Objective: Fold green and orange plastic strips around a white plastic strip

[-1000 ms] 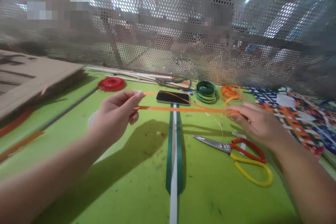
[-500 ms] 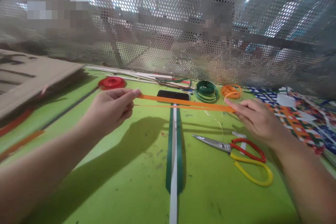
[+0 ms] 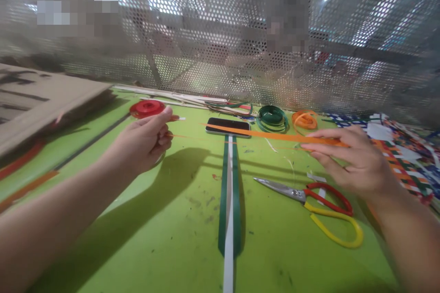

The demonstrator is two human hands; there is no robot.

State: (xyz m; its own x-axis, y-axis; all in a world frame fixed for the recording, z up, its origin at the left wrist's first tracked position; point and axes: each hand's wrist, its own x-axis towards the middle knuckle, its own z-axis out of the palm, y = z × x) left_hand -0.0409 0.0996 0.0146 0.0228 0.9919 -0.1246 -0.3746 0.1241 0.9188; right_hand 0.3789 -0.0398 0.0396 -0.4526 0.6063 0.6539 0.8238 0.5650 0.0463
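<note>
My right hand [image 3: 357, 158] is closed on a flat orange strip [image 3: 268, 134], pinched between thumb and fingers. The strip stretches leftward over the phone [image 3: 228, 127], and its far end tapers off free in the air. On the other side, my left hand [image 3: 146, 139] is closed, fingertips pressed together, with a very thin orange strip [image 3: 185, 137] running out of it toward the right. Below and between the hands lie two dark green strips [image 3: 236, 201] and a white strip [image 3: 228, 242], lengthwise on the green tabletop [image 3: 165, 247].
Scissors [image 3: 295, 193] with red and yellow handles lie near my right hand. Behind are a red coil [image 3: 147, 109], a green coil [image 3: 272, 119] and an orange coil [image 3: 304, 120]. Cardboard [image 3: 51, 100] is at left, woven strips [image 3: 400, 169] at right, perforated metal [image 3: 213, 55] behind.
The wide orange strip's left end has come out of my left hand. My right hand has shifted right with the strip, and my left hand has moved slightly left.
</note>
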